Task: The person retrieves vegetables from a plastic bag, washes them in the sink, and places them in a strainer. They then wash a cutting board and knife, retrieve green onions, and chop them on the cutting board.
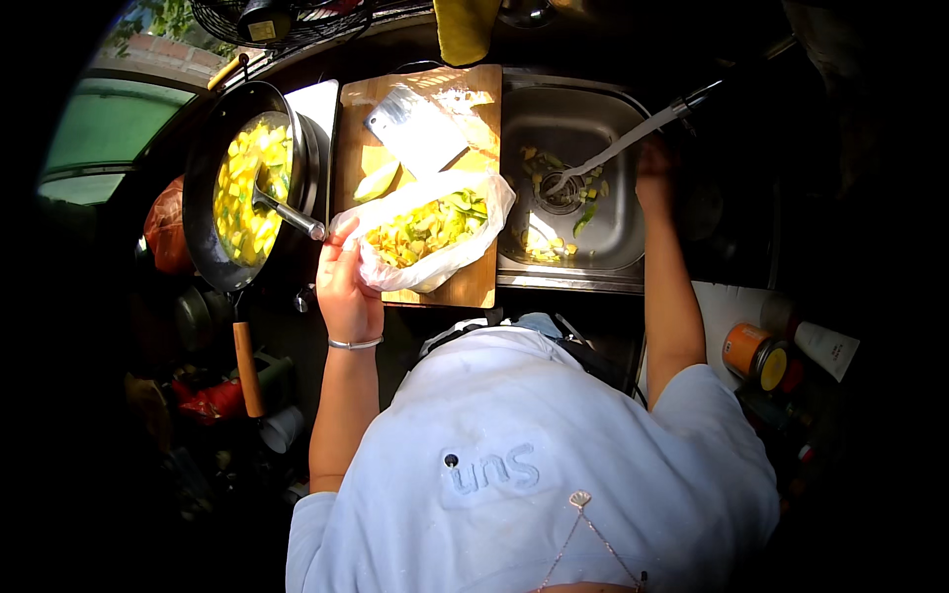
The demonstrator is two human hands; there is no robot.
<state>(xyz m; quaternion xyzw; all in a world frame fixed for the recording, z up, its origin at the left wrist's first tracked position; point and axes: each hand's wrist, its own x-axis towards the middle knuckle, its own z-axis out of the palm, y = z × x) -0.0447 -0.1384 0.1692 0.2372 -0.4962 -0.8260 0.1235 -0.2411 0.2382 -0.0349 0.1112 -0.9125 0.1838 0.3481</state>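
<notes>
My left hand (347,278) grips the left rim of a white plastic bag (393,279), which lies open on the front of a wooden cutting board (474,289). Yellow-green vegetable scraps (426,230) fill the bag. Behind it on the board are a cleaver (419,132) with a wide shiny blade and a pale green vegetable piece (378,181). My right hand (655,159) is at the right edge of the steel sink (630,244), blurred and in shadow; what it holds cannot be made out. Water runs from the faucet (686,104) toward the drain, among loose scraps.
On the left, a wok (196,222) holds yellow chunks in liquid, with a metal ladle (293,219) in it. A yellow cloth (465,30) hangs beyond the board. An orange jar (744,350) and a white tube (827,348) lie at the right, near my elbow.
</notes>
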